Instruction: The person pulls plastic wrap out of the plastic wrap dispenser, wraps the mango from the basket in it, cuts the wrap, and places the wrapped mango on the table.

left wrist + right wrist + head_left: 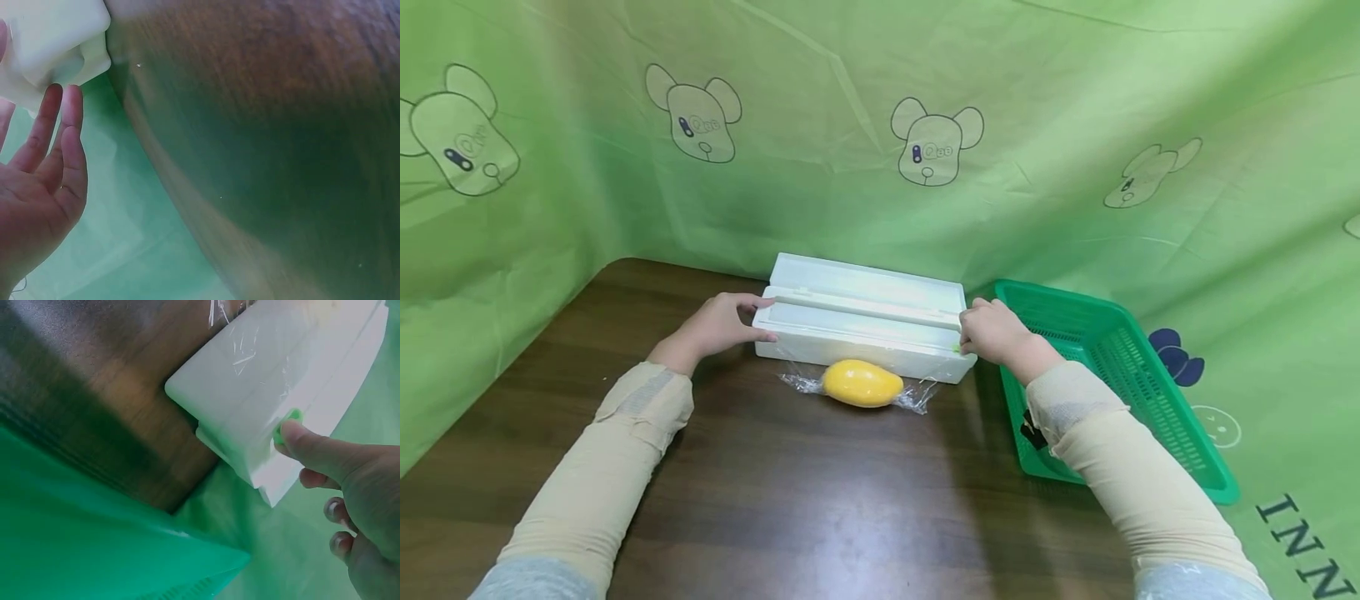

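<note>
A long white cling film dispenser [808,343] stands at the back of the table with its lid [865,281] tilted back. My left hand [718,327] grips its left end, thumb at the front and forefinger on top; the other fingers stick out loosely in the left wrist view. My right hand [996,332] is at the right end, where thumb and forefinger pinch a small green slide cutter [295,415]. Clear cling film [805,383] hangs over the front edge. A yellow mango [862,383] lies on the film, right before the dispenser.
A green plastic basket [1150,400] stands to the right, partly under my right forearm, with a small dark object [1032,433] inside its near-left part. The brown wooden table [820,500] ends at a green patterned curtain [820,192] behind and at both sides.
</note>
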A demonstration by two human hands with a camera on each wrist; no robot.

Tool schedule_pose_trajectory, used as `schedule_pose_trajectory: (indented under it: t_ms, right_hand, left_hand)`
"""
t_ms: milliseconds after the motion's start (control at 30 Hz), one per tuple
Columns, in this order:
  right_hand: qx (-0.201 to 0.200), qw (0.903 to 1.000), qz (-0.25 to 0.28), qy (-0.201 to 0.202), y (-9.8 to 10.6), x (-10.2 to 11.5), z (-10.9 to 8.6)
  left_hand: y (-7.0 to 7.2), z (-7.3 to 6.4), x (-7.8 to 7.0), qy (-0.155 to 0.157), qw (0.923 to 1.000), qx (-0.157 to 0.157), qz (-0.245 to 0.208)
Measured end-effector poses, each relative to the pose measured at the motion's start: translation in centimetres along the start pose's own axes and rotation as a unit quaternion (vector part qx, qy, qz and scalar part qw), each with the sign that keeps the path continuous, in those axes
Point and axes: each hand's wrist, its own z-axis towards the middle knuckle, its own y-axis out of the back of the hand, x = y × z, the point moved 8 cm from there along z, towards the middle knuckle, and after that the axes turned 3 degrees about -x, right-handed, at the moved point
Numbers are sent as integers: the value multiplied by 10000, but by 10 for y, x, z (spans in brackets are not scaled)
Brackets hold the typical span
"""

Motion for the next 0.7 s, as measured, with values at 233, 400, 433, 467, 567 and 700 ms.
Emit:
schedule_pose_trajectory:
  t_ms: [233, 400, 433, 467, 567, 700]
  right_hand:
    - [250, 9990, 65, -370, 4, -8, -6]
    - [481, 9978, -156, -423, 3, -4, -3]
    - [558, 9971, -203, -474, 3, -3, -3]
    - [636, 9963, -251, -516, 2, -3, -3]
    - [870, 9937, -332, -625, 0, -1, -3]
    - [924, 9926, -361, -694, 9, 6, -3]
  left_hand:
    - [5, 0, -5, -3, 10000, -45, -4]
    - [4, -1, -6, -62, 9997, 143, 162]
    - [3, -2, -7, -99, 9995, 222, 195]
    - [2, -2, -7, -137, 9992, 299, 216]
    - [0, -5, -9, -258, 9981, 524, 205]
    - [1, -9, -10, -306, 9965, 767, 100]
